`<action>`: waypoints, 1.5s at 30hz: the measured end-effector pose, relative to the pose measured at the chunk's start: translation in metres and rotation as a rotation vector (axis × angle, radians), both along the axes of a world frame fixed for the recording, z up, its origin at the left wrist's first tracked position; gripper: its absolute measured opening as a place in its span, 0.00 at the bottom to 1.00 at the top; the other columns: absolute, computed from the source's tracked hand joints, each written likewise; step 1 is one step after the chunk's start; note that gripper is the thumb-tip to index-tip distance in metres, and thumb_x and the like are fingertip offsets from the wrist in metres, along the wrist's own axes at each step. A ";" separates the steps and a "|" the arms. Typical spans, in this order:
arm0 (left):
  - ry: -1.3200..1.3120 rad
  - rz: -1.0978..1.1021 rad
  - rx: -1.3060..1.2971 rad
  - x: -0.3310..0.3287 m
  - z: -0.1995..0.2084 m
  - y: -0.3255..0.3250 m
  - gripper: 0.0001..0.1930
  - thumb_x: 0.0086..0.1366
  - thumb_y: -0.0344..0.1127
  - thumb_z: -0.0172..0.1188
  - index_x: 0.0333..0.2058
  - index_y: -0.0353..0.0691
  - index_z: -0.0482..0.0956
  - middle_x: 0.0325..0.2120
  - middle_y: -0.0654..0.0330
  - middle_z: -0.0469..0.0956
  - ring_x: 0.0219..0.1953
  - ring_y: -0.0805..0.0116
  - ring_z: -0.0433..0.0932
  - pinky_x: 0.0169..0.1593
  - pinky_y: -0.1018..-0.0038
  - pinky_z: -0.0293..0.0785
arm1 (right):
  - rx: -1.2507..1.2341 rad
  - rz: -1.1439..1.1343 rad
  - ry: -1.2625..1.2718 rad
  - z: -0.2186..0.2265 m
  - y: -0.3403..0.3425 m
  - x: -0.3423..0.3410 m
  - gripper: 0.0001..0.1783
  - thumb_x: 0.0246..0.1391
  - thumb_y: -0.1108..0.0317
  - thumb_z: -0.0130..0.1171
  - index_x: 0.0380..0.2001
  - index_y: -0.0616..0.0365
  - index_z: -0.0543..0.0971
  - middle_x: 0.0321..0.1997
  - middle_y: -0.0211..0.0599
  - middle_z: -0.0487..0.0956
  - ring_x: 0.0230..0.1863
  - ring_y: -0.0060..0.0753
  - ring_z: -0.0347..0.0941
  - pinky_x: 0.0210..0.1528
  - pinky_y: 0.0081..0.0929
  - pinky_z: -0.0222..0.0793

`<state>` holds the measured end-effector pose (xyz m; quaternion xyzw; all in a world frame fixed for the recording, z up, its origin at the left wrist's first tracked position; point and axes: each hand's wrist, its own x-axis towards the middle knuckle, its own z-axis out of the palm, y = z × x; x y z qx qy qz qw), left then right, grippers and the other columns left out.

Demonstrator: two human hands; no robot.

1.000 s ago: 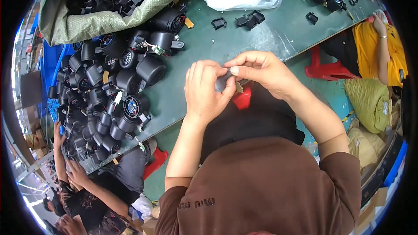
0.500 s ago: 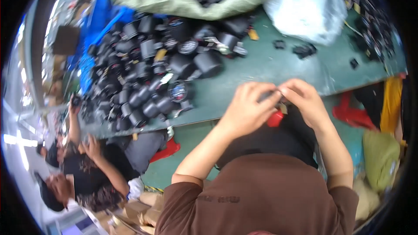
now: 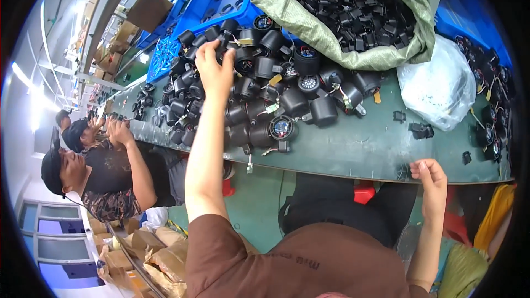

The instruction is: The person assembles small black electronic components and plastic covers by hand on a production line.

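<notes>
My left hand (image 3: pixel 214 74) reaches over a heap of black cylindrical motor-like units (image 3: pixel 265 68), several with short wires and connectors. Its thumb and fingers are spread around the upper end of one dark unit (image 3: pixel 223 41); whether they touch it is hard to tell. By the near table edge, my right hand (image 3: pixel 433 179) is curled, thumb and fingertips drawn together; anything between them is too small to make out. Small black clips (image 3: pixel 422 131) lie on the green table (image 3: pixel 359 152) beyond that hand.
An open woven sack (image 3: pixel 337 58) of small black parts stands at the back, beside a clear plastic bag (image 3: pixel 436 83). More wired units (image 3: pixel 490 116) lie far right. Blue bins (image 3: pixel 212 0) are behind the heap. Co-workers (image 3: pixel 118 171) sit along the table to the left.
My hands were together in front of me and have separated. The left went far left over the heap; the right moved right. The view has shifted, showing more of the sack.
</notes>
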<state>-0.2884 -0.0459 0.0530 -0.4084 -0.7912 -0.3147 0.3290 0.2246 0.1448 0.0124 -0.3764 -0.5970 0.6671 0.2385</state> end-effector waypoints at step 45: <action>-0.558 -0.723 -0.436 0.293 -0.073 0.044 0.20 0.58 0.28 0.65 0.51 0.38 0.76 0.58 0.48 0.66 0.58 0.48 0.63 0.60 0.59 0.65 | 1.315 -0.509 -0.934 -0.040 0.125 0.064 0.38 0.57 0.45 0.60 0.61 0.60 0.67 0.59 0.47 0.71 0.66 0.49 0.61 0.66 0.47 0.53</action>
